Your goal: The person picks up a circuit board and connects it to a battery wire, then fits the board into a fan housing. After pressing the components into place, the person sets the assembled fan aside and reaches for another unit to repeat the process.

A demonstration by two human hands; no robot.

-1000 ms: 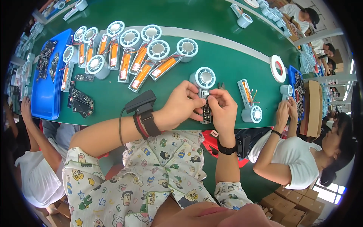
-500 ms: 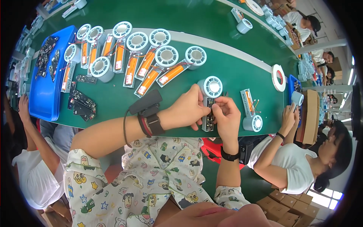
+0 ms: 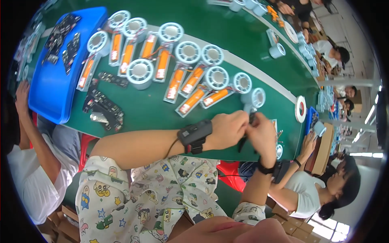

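My left hand [image 3: 229, 130] and my right hand [image 3: 262, 137] meet at the table's near side, fingers closed and fingertips together. A dark, narrow thing [image 3: 242, 143] shows below the fingertips; blur hides its kind. Just beyond them a light-blue, round-headed fan housing [image 3: 255, 98] tilts, its lower part hidden behind my hands. What each hand grips is covered by the fingers. Nearest on the left lie several similar fan housings [image 3: 217, 77] with orange batteries [image 3: 192, 101] in their open handles. Another housing [image 3: 278, 151] is partly hidden behind my right hand.
Black circuit boards [image 3: 103, 107] lie loose on the green table [image 3: 150, 115]. More boards fill part of a blue tray [image 3: 50, 91] at left. A tape roll [image 3: 300, 109] lies at right, before a cardboard box [image 3: 320, 148]. Co-workers sit on both sides.
The view has shifted, so the table's things appear displaced. My fingers have left the circuit board showing in the handle and come together at the dark thing, covering the handle.
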